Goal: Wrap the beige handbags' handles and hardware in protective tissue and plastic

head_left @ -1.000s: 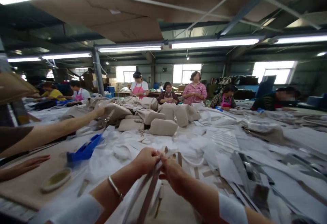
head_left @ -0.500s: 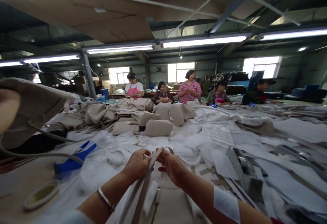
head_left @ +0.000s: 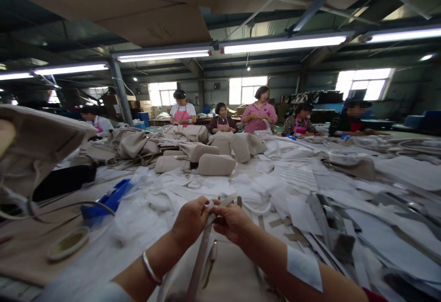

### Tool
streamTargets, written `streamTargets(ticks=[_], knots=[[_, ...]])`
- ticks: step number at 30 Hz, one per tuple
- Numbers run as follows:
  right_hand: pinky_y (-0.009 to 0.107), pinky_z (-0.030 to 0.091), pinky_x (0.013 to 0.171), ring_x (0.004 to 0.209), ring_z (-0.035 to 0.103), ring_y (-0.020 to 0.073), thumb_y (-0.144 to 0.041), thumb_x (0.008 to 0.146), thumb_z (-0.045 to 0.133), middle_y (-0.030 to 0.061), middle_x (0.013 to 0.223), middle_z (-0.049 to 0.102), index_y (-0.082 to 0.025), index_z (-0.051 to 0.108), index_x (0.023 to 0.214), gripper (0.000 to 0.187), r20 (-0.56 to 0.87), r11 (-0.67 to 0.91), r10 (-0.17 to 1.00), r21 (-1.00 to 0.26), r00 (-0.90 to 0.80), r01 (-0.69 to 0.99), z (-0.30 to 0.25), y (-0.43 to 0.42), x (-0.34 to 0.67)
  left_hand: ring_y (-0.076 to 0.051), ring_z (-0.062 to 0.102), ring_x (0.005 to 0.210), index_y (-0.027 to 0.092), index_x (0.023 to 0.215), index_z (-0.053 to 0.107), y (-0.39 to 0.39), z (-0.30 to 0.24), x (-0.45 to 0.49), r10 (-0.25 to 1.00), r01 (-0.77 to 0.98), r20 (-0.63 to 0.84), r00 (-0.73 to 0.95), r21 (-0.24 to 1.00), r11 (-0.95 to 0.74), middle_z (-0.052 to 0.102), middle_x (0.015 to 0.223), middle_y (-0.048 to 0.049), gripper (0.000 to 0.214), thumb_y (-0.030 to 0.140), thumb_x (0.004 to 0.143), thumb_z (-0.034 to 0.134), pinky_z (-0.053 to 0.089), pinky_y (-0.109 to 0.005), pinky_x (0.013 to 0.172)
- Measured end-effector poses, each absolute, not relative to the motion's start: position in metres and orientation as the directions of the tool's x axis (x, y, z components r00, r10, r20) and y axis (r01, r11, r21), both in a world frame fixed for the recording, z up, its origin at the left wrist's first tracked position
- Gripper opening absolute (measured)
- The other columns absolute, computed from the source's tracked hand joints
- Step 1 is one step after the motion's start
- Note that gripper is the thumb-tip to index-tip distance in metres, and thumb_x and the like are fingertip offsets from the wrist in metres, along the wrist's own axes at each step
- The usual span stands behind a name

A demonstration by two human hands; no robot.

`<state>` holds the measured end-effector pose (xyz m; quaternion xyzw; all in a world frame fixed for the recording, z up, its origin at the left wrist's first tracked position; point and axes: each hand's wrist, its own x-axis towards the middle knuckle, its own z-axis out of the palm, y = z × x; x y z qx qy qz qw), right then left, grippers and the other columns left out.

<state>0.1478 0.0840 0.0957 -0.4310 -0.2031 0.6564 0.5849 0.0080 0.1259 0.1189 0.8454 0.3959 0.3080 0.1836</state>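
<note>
My left hand [head_left: 189, 221] and my right hand [head_left: 231, 221] meet at the middle bottom, both pinched on a beige strap [head_left: 201, 258] that runs down toward me over a beige bag panel [head_left: 230, 279]. A silver bangle circles my left wrist. The strap's upper end pokes out between my fingertips. Both hands hover just above the paper-covered table [head_left: 292, 178].
A pile of beige bags [head_left: 193, 150] lies mid-table. A blue tool [head_left: 108, 198] and a round glue tin [head_left: 67, 243] sit at left. A beige bag [head_left: 37, 141] is held up at far left. Grey strap pieces [head_left: 327, 219] lie at right. Several seated workers [head_left: 259, 116] line the far side.
The neighbour's arm that reached across the table at left has gone; a beige bag is now held up there. My hands have closed in tighter on the strap end.
</note>
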Motion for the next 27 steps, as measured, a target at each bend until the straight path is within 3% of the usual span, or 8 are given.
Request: streamTargets(ticks=[4,10,14,18,20,24,27], knots=[[0.019,0.046,0.048,0.051,0.059,0.009,-0.013,0.072,0.072,-0.0046,0.065,0.063,-0.02,0.06,0.103,0.033,-0.321,-0.212,0.943,-0.787,0.092,-0.579,0.094,0.079,0.15,-0.018,0.061,0.07,0.017,0.077,0.065,0.129,0.117,0.009,0.832,0.539,0.354,0.428,0.639,-0.549,0.067,0.071,-0.0056,0.031,0.036,0.093,0.045,0.043,-0.029,0.068],[0.019,0.046,0.047,0.057,0.063,0.0111,-0.014,0.07,0.073,-0.0017,0.07,0.068,-0.02,0.064,0.103,0.035,-0.306,-0.231,0.949,-0.838,0.077,-0.494,0.092,0.074,0.155,-0.014,0.056,0.059,0.012,0.085,0.066,0.143,0.107,0.015,0.91,0.562,0.227,0.348,0.726,-0.396,0.065,0.067,-0.0036,0.051,0.045,0.099,0.029,0.04,-0.025,0.055],[0.02,0.047,0.045,0.057,0.066,0.0137,-0.016,0.069,0.074,0.0017,0.071,0.07,-0.017,0.066,0.095,0.027,-0.289,-0.244,0.956,-0.877,0.049,-0.413,0.097,0.067,0.151,-0.016,0.056,0.059,0.012,0.078,0.065,0.148,0.11,0.021,0.909,0.592,0.235,0.343,0.697,-0.404,0.064,0.065,-0.0061,0.046,0.047,0.096,0.04,0.04,-0.028,0.058],[0.024,0.05,0.043,0.055,0.065,0.0164,-0.017,0.066,0.075,0.0052,0.069,0.07,-0.014,0.065,0.082,0.019,-0.286,-0.254,0.957,-0.896,0.038,-0.363,0.1,0.064,0.144,-0.021,0.063,0.078,0.012,0.093,0.065,0.148,0.118,0.031,0.879,0.595,0.31,0.361,0.65,-0.473,0.069,0.081,-0.0111,0.034,0.043,0.092,0.053,0.044,-0.031,0.073],[0.023,0.05,0.043,0.052,0.063,0.0147,-0.017,0.064,0.076,0.0041,0.066,0.068,-0.014,0.064,0.077,0.017,-0.284,-0.246,0.957,-0.898,0.054,-0.364,0.099,0.065,0.142,-0.022,0.063,0.083,0.013,0.098,0.065,0.147,0.119,0.035,0.868,0.588,0.342,0.361,0.639,-0.496,0.069,0.085,-0.0119,0.033,0.043,0.092,0.053,0.044,-0.031,0.077],[0.02,0.051,0.043,0.049,0.058,0.0095,-0.016,0.064,0.076,-0.0006,0.061,0.063,-0.014,0.063,0.076,0.018,-0.278,-0.214,0.955,-0.89,0.107,-0.402,0.094,0.066,0.145,-0.019,0.062,0.073,0.015,0.087,0.065,0.14,0.12,0.03,0.857,0.561,0.362,0.366,0.649,-0.514,0.068,0.077,-0.008,0.038,0.044,0.097,0.042,0.046,-0.029,0.071],[0.019,0.052,0.044,0.051,0.059,0.0096,-0.014,0.064,0.075,-0.0002,0.064,0.065,-0.013,0.065,0.08,0.019,-0.281,-0.201,0.95,-0.88,0.133,-0.43,0.09,0.066,0.149,-0.018,0.061,0.082,0.014,0.095,0.064,0.123,0.124,0.008,0.837,0.546,0.439,0.326,0.636,-0.546,0.067,0.092,-0.0103,0.035,0.042,0.096,0.043,0.047,-0.028,0.075]])
